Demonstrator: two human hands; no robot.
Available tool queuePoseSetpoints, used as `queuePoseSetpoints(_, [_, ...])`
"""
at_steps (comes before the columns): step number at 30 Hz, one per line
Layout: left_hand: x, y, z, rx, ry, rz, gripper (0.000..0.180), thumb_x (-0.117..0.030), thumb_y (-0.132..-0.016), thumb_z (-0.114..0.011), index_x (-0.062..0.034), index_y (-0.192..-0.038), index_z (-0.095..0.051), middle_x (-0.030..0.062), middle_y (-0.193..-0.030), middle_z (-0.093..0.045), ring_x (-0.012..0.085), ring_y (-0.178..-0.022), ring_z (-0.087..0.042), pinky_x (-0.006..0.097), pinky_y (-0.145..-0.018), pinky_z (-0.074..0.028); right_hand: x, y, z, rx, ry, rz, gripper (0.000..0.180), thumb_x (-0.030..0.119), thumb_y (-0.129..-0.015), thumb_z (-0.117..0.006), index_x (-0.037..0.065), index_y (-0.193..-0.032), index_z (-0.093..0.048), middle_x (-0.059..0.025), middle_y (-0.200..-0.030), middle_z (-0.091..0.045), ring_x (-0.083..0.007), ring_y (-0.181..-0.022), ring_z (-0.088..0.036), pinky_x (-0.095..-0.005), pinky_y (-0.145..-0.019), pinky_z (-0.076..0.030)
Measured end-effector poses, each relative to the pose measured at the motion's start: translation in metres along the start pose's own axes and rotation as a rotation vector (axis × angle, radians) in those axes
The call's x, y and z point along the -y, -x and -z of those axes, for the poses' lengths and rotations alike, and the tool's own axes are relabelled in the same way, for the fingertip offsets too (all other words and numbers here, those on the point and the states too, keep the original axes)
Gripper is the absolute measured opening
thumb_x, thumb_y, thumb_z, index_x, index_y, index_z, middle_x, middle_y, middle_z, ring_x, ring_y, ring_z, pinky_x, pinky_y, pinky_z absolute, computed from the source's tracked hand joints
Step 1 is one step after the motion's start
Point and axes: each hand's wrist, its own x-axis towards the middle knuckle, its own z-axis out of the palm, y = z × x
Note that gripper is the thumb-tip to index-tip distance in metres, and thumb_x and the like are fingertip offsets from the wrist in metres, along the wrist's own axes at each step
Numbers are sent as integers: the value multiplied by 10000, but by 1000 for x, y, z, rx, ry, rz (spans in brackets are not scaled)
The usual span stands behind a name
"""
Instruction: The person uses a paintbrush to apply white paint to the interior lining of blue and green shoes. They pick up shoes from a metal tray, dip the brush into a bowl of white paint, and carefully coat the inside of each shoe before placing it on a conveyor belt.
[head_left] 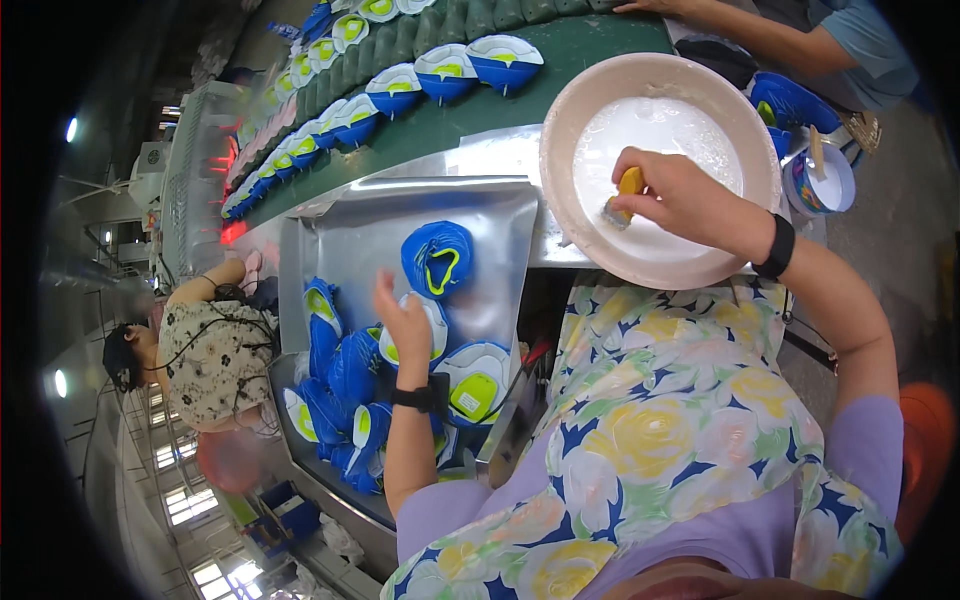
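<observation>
My right hand [683, 196] grips a small brush with a yellow handle [627, 188], its bristles dipped in the white liquid of a large pale basin [560, 130]. My left hand [402, 318] hovers with fingers apart over a metal tray [345, 235], just above a white, blue and yellow shoe sole [436, 330]. It holds nothing. One blue sole with a yellow outline [438, 258] lies alone farther up the tray. A pile of similar soles [345, 385] fills the tray's near left part.
A green conveyor belt [560, 45] carries a row of blue and white soles [445, 68] away to the upper left. Another person's arm [745, 30] reaches in at top right near a small cup of white liquid [820, 180]. A seated person [205, 350] works at left.
</observation>
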Motion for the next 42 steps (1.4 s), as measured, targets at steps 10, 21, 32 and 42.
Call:
queuePoseSetpoints(10, [-18,-58,-20,490,-281,-315,445,1,-844,-614,-161,-1257,-575,172,-1232,-573,382,-1131,-550,426,-920,-483,-27,-4,24,-418,26,64,254,218,-904,-669,29,-1044,-575,-188,-851,-656,-370,-784,-642,-415,-688,-498])
queuePoseSetpoints(21, [-88,-109,5,458,1080,334,459,-300,-1003,-516,-94,-1407,-450,79,-1322,-572,225,-1175,-590,375,-980,-509,-26,29,24,-12,187,70,225,169,-876,-669,38,-1027,-567,-187,-887,-656,-377,-846,-640,-435,-742,-493])
queuePoseSetpoints(32, [-191,-111,-77,968,854,83,505,-253,-991,-536,-52,-1440,-423,117,-1374,-541,230,-1199,-584,393,-997,-506,10,14,92,-389,-15,230,240,206,-923,-677,45,-1065,-570,-121,-936,-671,-231,-829,-665,-290,-719,-527])
queuePoseSetpoints(42, [-206,-89,-110,397,595,-542,734,-62,-843,-713,-54,-1459,-313,116,-1424,-467,235,-1283,-493,381,-1064,-430,-8,22,75,-728,-60,17,404,334,-867,-718,-37,-858,-559,-183,-700,-643,-249,-582,-638,-307,-546,-500])
